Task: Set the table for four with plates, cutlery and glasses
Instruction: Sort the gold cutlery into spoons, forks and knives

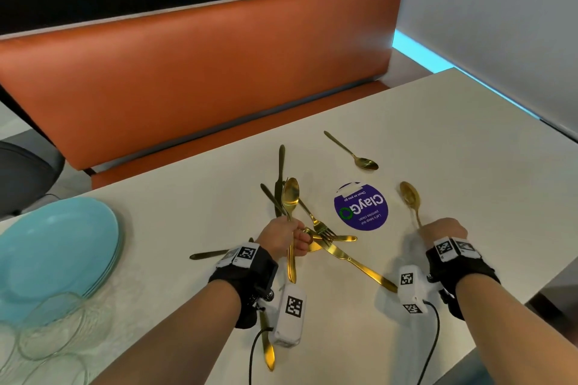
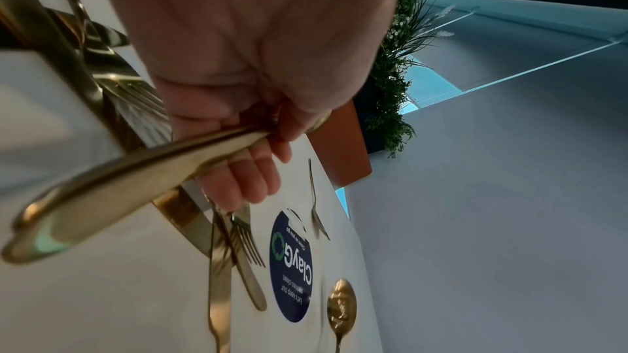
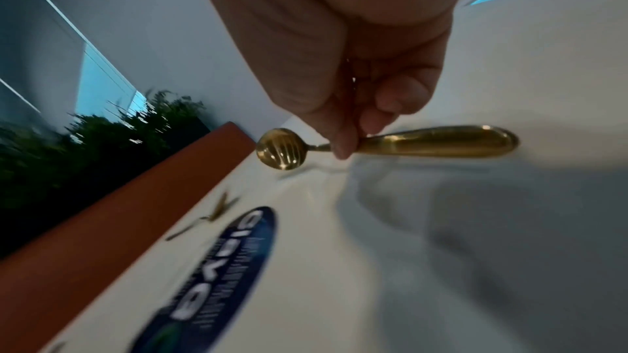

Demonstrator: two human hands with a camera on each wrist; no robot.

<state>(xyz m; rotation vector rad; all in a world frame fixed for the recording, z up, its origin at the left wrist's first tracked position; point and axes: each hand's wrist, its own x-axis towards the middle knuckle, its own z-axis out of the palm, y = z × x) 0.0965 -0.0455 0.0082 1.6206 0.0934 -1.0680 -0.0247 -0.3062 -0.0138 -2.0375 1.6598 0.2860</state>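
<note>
My left hand (image 1: 295, 239) grips a gold spoon (image 1: 290, 194) upright by its handle, over a heap of gold knives and forks (image 1: 327, 236) on the white table (image 1: 187, 216). In the left wrist view the fingers (image 2: 251, 176) curl round the handle (image 2: 136, 171). To the right, my right hand (image 1: 438, 228) pinches the handle of another gold spoon (image 1: 409, 195), whose bowl points away from me. The right wrist view shows that spoon (image 3: 425, 141) held just above the table. A third spoon (image 1: 353, 153) lies alone farther back.
A stack of light-blue plates (image 1: 56, 253) sits at the left, with clear glasses (image 1: 47, 331) in front of it. A round purple sticker (image 1: 361, 206) lies between my hands. One gold knife (image 1: 267, 350) lies under my left wrist. An orange bench (image 1: 194, 72) runs behind the table.
</note>
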